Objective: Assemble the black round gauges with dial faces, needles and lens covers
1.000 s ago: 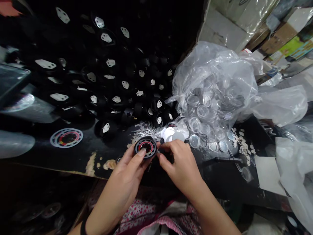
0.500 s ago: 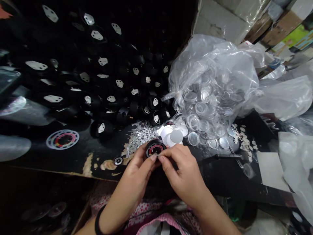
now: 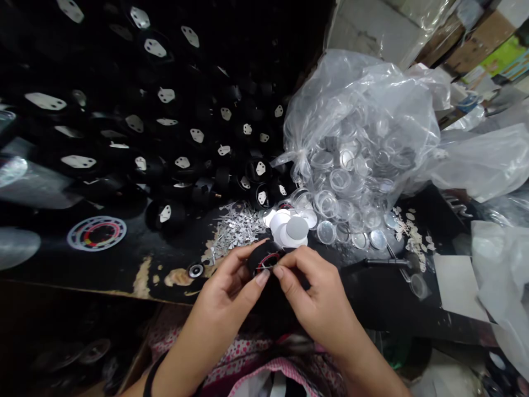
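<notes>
My left hand (image 3: 237, 281) is wrapped round a small black round gauge (image 3: 259, 256) with a black and red dial, thumb on its near rim. The dial is tilted towards my right hand (image 3: 308, 284). That hand has its thumb and forefinger pinched at the dial's right side, on a thin light needle (image 3: 263, 268) lying across the face. Just beyond the gauge lie a heap of small silvery needles (image 3: 239, 226) and several white and grey discs (image 3: 295, 227). A little ring-shaped part (image 3: 195, 271) rests left of my left hand.
Many black gauge housings (image 3: 165, 214) with white plates are piled at back left. A printed dial sheet (image 3: 96, 233) lies at left. A clear plastic bag (image 3: 359, 110) spills clear round covers (image 3: 326, 204). At right are a black-handled tool (image 3: 386, 262) and a white card (image 3: 460, 286).
The gauge has turned in my left hand, so its dial tilts more to the right. My left thumb has shifted a little, and the right pinch stays at the dial. The view has shifted slightly.
</notes>
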`<state>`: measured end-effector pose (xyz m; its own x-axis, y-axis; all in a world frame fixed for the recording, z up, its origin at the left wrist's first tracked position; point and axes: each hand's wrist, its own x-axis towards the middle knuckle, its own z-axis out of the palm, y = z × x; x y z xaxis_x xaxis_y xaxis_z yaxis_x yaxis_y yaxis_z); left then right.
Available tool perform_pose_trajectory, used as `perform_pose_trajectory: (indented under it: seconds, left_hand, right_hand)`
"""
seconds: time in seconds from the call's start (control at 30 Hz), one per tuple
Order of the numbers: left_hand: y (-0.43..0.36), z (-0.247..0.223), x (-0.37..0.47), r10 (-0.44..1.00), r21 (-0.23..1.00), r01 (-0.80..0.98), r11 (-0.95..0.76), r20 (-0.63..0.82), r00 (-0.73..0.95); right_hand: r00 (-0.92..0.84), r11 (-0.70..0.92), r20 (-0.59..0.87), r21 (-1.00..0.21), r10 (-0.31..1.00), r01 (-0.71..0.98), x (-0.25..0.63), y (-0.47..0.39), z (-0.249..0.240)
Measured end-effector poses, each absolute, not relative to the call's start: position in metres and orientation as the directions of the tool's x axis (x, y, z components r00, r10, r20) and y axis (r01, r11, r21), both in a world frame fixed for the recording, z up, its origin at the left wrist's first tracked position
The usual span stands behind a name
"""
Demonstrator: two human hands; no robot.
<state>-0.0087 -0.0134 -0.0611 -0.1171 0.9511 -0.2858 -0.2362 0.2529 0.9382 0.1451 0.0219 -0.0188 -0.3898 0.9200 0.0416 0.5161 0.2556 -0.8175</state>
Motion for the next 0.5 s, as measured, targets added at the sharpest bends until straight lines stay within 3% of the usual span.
perform_pose_trajectory:
  seconds: [0.33,0.5]
  left_hand:
    - [-0.02,-0.059,-0.012,0.963,0.983,0.063,0.17,-0.152,-0.22]
    - [-0.023,-0.059,-0.013,0.943,0.965,0.078,0.249,-0.223,-0.249]
  right_hand:
    - [-0.39,0.288,0.044,-0.75,0.92,0.596,0.14,0.009,-0.019]
    - [-0.36,0.244,0.019,-0.768,0.933,0.592,0.131,0.01,-0.022]
